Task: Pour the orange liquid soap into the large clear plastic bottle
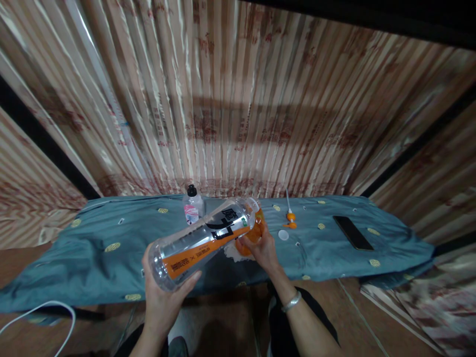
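The blue patterned cloth [111, 233] lies open left of the small clear black-capped bottle [192, 206]. On the right, an orange pump nozzle [290, 218], white round cap [283, 235] and black flat phone [352, 232] leave gaps between them.

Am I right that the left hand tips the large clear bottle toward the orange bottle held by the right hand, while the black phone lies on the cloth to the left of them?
Not quite: the head view shows the black phone lying on the blue cloth to the right. The rest holds: the left hand tips the large clear bottle toward the orange bottle held by the right hand.
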A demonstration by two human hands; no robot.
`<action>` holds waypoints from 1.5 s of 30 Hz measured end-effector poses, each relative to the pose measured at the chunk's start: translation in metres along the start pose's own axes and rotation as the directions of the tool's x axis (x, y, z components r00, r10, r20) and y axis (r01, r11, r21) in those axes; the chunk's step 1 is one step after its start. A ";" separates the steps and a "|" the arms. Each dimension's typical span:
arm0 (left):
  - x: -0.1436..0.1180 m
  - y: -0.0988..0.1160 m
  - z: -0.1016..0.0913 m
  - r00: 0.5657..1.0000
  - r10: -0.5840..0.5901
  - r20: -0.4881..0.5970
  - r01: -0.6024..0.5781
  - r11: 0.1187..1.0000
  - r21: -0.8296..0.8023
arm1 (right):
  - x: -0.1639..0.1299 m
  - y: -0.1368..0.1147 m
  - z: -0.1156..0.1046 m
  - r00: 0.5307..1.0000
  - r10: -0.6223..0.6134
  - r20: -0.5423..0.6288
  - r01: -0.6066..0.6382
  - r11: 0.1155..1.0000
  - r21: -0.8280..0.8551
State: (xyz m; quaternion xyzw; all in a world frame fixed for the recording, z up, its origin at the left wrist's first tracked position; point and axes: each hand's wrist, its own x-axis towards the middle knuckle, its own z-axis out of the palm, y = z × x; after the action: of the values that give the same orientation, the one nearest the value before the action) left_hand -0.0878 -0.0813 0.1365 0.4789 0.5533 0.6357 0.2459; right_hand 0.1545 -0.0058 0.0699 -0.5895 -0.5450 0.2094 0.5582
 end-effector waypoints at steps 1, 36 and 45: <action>0.000 -0.001 0.000 1.000 0.003 0.000 -0.003 1.000 0.001 | 0.000 0.000 0.000 1.000 0.003 0.001 -0.003 1.000 0.004; 0.006 -0.010 -0.005 0.996 0.081 0.023 -0.082 0.995 0.064 | 0.000 -0.005 -0.003 1.000 0.021 0.014 -0.021 1.000 -0.004; 0.009 -0.017 -0.007 0.994 0.106 0.040 -0.109 0.992 0.071 | 0.000 -0.003 -0.002 1.000 0.026 0.000 -0.026 1.000 0.007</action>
State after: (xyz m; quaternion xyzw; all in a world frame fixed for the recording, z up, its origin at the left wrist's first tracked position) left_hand -0.1010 -0.0726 0.1244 0.5281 0.5450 0.6186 0.2036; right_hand 0.1544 -0.0073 0.0732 -0.5945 -0.5365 0.2185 0.5577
